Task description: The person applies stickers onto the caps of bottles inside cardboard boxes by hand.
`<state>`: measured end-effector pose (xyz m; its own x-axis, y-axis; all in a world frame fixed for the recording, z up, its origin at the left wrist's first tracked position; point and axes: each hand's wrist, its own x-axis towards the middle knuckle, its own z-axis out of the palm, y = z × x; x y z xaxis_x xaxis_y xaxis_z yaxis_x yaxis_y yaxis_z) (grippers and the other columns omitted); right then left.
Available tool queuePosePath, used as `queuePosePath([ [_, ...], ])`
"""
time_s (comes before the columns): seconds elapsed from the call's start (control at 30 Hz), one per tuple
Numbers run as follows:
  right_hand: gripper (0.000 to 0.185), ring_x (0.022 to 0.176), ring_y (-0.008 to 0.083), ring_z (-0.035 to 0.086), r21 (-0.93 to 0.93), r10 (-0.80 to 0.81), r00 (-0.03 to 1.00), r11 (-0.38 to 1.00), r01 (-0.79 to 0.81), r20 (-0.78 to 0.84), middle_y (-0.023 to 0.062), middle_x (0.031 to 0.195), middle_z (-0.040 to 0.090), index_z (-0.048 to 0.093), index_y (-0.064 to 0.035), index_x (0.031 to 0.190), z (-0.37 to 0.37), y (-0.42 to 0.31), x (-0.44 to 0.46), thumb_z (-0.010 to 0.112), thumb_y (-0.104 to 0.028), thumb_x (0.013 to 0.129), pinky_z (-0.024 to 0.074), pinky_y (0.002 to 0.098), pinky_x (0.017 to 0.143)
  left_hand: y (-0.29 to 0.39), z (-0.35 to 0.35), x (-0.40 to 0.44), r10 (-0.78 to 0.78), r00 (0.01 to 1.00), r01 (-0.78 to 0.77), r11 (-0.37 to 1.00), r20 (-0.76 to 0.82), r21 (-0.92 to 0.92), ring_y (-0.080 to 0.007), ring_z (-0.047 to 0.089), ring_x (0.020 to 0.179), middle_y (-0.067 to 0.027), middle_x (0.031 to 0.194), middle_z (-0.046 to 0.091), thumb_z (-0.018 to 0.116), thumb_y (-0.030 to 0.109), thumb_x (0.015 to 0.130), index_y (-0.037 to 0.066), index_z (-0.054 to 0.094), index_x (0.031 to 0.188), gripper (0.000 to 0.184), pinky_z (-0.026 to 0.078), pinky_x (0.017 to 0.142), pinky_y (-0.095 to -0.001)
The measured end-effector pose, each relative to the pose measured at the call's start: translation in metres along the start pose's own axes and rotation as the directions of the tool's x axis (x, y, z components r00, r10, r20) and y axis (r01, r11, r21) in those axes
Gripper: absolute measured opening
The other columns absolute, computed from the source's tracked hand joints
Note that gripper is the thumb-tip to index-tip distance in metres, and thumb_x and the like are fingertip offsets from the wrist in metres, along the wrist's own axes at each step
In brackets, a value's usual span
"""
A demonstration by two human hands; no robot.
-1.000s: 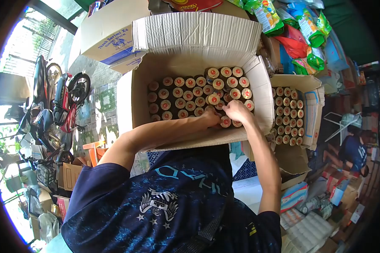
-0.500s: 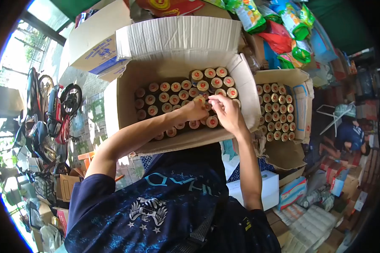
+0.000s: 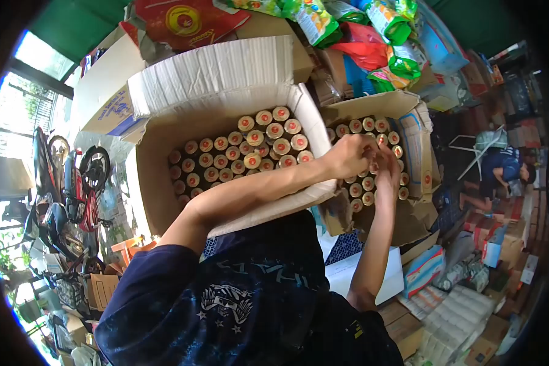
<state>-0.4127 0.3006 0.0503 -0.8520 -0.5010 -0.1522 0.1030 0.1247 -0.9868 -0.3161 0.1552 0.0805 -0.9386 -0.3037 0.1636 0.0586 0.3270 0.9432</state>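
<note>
A large open cardboard box [image 3: 213, 73] holds rows of small round containers with gold tops and red centres [image 3: 253, 138]. Some on its right side stand higher than the rest. To the right, a smaller open box [image 3: 418, 146] holds more of the same round containers [image 3: 355, 190]. My left hand [image 3: 349, 156] reaches across the large box to above the smaller one, its fingers curled. My right hand [image 3: 385, 169] is beside it, fingertips bent together close to the left hand's. Whatever lies between the fingers is hidden.
Green and orange packets [image 3: 387, 24] and a red bag [image 3: 189, 23] lie behind the boxes. Motorcycles [image 3: 76, 189] stand at the left. A white box [image 3: 372, 271] is below the smaller box. Another person [image 3: 500, 168] crouches at the far right.
Both hands have moved right, from the large box to above the smaller one. The view has shifted, so both boxes appear further left.
</note>
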Motion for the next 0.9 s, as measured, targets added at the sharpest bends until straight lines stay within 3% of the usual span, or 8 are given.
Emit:
queuePosePath([
  [0.07, 0.038, 0.087, 0.0077, 0.057, -0.117, 0.145, 0.988, 0.982, -0.151, -0.059, 0.0021, 0.098, 0.063, 0.056, 0.0, 0.127, -0.026, 0.006, 0.025, 0.057, -0.025, 0.098, 0.0436, 0.0235, 0.069, -0.007, 0.021, 0.041, -0.013, 0.995, 0.007, 0.998, 0.099, 0.06, -0.0352, 0.068, 0.091, -0.0221, 0.095, 0.068, 0.058, 0.013, 0.085, 0.004, 0.066, 0.106, 0.024, 0.052, 0.08, -0.0425],
  [0.23, 0.038, 0.096, 0.0163, 0.06, -0.379, 0.107, 0.978, 0.91, -0.17, -0.181, 0.0108, 0.109, 0.065, 0.056, 0.0019, 0.127, -0.079, 0.044, 0.101, 0.059, -0.019, 0.095, 0.0457, 0.0295, 0.08, -0.035, 0.088, 0.138, -0.271, 0.948, 0.182, 0.89, 0.164, 0.418, -0.0376, 0.065, 0.103, -0.0233, 0.11, 0.066, 0.055, 0.02, 0.085, 0.001, 0.055, 0.123, 0.042, 0.052, 0.091, -0.0408],
  [0.3, 0.034, 0.108, 0.022, 0.06, -0.453, 0.062, 0.987, 0.883, -0.125, -0.151, 0.0141, 0.119, 0.063, 0.057, 0.0016, 0.125, -0.101, 0.074, 0.141, 0.059, -0.015, 0.095, 0.0447, 0.0337, 0.092, -0.055, 0.112, 0.165, -0.315, 0.937, 0.226, 0.876, 0.15, 0.427, -0.0363, 0.061, 0.111, -0.0234, 0.12, 0.061, 0.048, 0.021, 0.089, -0.001, 0.047, 0.132, 0.048, 0.049, 0.096, -0.0405],
  [0.33, 0.039, 0.106, 0.0256, 0.061, -0.387, -0.15, 0.989, 0.912, 0.134, -0.01, 0.015, 0.117, 0.064, 0.055, 0.0009, 0.127, -0.115, 0.102, 0.163, 0.06, -0.016, 0.092, 0.0458, 0.035, 0.091, -0.065, 0.121, 0.176, -0.327, 0.932, 0.239, 0.882, 0.16, 0.406, -0.035, 0.057, 0.117, -0.0226, 0.127, 0.057, 0.044, 0.021, 0.091, -0.002, 0.043, 0.136, 0.05, 0.046, 0.099, -0.0405],
  [0.4, 0.045, 0.107, 0.0283, 0.061, -0.548, -0.28, 0.96, 0.801, 0.241, 0.012, 0.0175, 0.117, 0.064, 0.054, 0.0011, 0.128, -0.107, 0.085, 0.167, 0.063, -0.018, 0.089, 0.0459, 0.0357, 0.091, -0.095, 0.15, 0.196, -0.325, 0.927, 0.234, 0.892, 0.19, 0.386, -0.0354, 0.054, 0.122, -0.0257, 0.134, 0.051, 0.033, 0.021, 0.093, 0.0, 0.037, 0.142, 0.053, 0.044, 0.102, -0.0427],
  [0.5, 0.045, 0.102, 0.0342, 0.064, -0.564, -0.25, 0.968, 0.799, 0.209, 0.005, 0.0221, 0.109, 0.066, 0.058, 0.0019, 0.121, -0.115, 0.104, 0.19, 0.068, -0.021, 0.083, 0.0488, 0.0384, 0.086, -0.11, 0.167, 0.206, -0.315, 0.946, 0.261, 0.881, 0.077, 0.395, -0.0381, 0.06, 0.113, -0.0288, 0.118, 0.059, 0.038, 0.02, 0.092, -0.004, 0.05, 0.122, 0.041, 0.051, 0.093, -0.044],
  [0.77, 0.03, 0.09, 0.0417, 0.066, -0.832, -0.217, 0.976, 0.54, 0.126, 0.007, 0.0245, 0.093, 0.068, 0.065, 0.0016, 0.098, -0.112, 0.102, 0.19, 0.069, -0.021, 0.08, 0.0519, 0.0444, 0.075, -0.125, 0.166, 0.214, -0.434, 0.884, 0.321, 0.833, 0.172, 0.451, -0.0399, 0.057, 0.115, -0.0278, 0.115, 0.06, 0.049, 0.021, 0.087, -0.002, 0.055, 0.116, 0.037, 0.047, 0.097, -0.0455],
  [0.9, 0.027, 0.086, 0.04, 0.067, -0.752, -0.27, 0.96, 0.647, 0.123, -0.075, 0.0232, 0.089, 0.069, 0.067, 0.0011, 0.095, -0.103, 0.086, 0.186, 0.072, -0.018, 0.076, 0.0518, 0.0431, 0.073, -0.125, 0.175, 0.209, -0.444, 0.896, 0.413, 0.842, 0.011, 0.347, -0.0402, 0.057, 0.114, -0.0264, 0.112, 0.062, 0.056, 0.018, 0.082, 0.001, 0.057, 0.116, 0.038, 0.046, 0.097, -0.0459],
])
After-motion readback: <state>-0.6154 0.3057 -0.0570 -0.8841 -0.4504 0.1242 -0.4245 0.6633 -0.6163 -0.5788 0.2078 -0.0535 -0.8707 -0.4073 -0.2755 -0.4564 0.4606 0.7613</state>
